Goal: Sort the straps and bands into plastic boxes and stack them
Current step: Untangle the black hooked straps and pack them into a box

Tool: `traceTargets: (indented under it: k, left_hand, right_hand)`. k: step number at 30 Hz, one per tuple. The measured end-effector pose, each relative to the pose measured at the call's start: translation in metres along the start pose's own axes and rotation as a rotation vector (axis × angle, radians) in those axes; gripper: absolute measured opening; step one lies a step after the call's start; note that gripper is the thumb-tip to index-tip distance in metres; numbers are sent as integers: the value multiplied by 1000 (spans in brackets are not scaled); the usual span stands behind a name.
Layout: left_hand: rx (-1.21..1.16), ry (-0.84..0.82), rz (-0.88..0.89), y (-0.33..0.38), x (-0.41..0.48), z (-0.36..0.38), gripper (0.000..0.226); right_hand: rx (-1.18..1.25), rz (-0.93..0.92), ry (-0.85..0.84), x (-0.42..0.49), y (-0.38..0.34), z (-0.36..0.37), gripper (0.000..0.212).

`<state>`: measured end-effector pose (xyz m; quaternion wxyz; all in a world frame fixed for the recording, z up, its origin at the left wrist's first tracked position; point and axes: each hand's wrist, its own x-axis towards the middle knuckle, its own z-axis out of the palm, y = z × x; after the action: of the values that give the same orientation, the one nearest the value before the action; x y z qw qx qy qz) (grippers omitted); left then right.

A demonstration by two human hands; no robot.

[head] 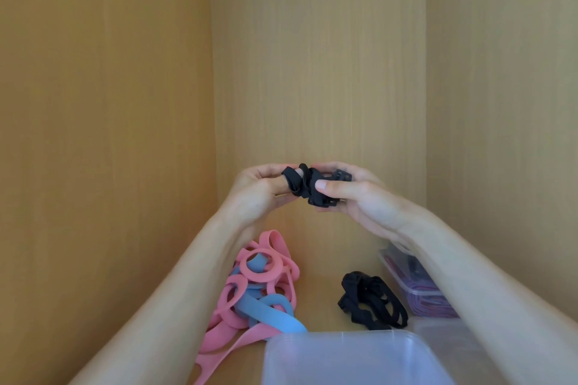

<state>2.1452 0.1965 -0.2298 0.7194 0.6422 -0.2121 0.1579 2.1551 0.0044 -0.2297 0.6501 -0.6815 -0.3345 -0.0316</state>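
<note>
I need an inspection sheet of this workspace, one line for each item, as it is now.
Surface: wooden shelf.
Job's things: black strap held up in both hands; pink and blue bands heaped at left; loose black straps lying at centre right; clear box at right holding purple material, partly hidden; translucent box at the near edge.
Clutter: nothing seen.
Hands: left hand and right hand both grip the black strap.
Cables: nothing seen.
Surroundings: wooden cabinet walls on three sides.

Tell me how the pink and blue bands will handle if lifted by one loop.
The pink and blue bands lie limp and curled, so they would probably droop floppily. They overlap in a tangle, so one likely drags others along. Thin strips, so probably light.
</note>
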Motion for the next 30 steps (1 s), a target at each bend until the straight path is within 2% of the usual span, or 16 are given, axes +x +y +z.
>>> traceTargets:
  k: [3,6,11,17,20,27,30]
  left_hand:
    - [-11,-19,23,3,0,2,20]
    - [34,-29,30,5,-1,6,20]
    - [161,-71,27,7,-3,10,22]
    - [429,-151,16,10,-12,15,25]
    - [480,-231,-4,14,-23,26,23]
    - [487,-315,-70,18,-54,31,20]
    - [416,-288,-77,13,-73,17,20]
  right_hand:
    - [-136,-2,-20,-5,-6,-8,31]
    - [-317,20,-29,-13,-14,-13,31]
    - [-513,36,86,-31,-18,-4,33]
    - [-524,84,177,-57,-6,5,29]
    - [-478,110,187,-74,1,1,36]
    - [-363,174,9,-94,4,-9,64]
    - [-331,188,-93,-97,3,-1,59]
